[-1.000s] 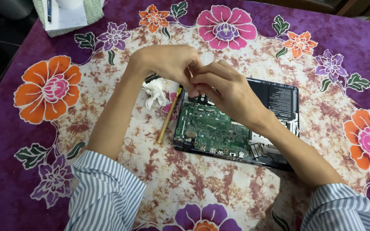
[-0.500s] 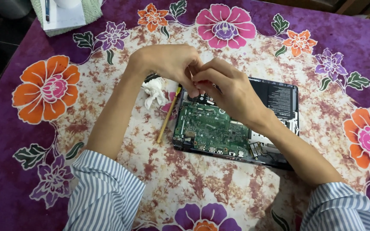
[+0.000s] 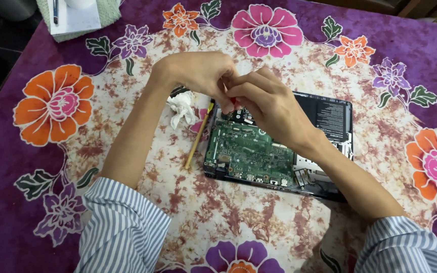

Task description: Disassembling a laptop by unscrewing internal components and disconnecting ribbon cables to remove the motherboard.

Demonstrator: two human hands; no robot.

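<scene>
An opened laptop (image 3: 330, 121) lies on the floral cloth with its green circuit board (image 3: 249, 151) bare. Both my hands meet above the board's far left corner. My right hand (image 3: 269, 108) pinches a small red tool (image 3: 232, 101), of which only a sliver shows between the fingers. My left hand (image 3: 198, 73) is curled with its fingertips against the right hand's; what it grips is hidden. A thin wooden-handled brush (image 3: 198, 136) lies just left of the laptop, beside a crumpled white tissue (image 3: 182, 107).
A purple tablecloth (image 3: 51, 106) with big orange and pink flowers covers the table. At the far left corner lies a notepad with a pen (image 3: 72, 17) on a green cloth. The table's left edge drops to a dark floor.
Both hands stay together over the laptop's far left corner. The fingers have shifted only slightly.
</scene>
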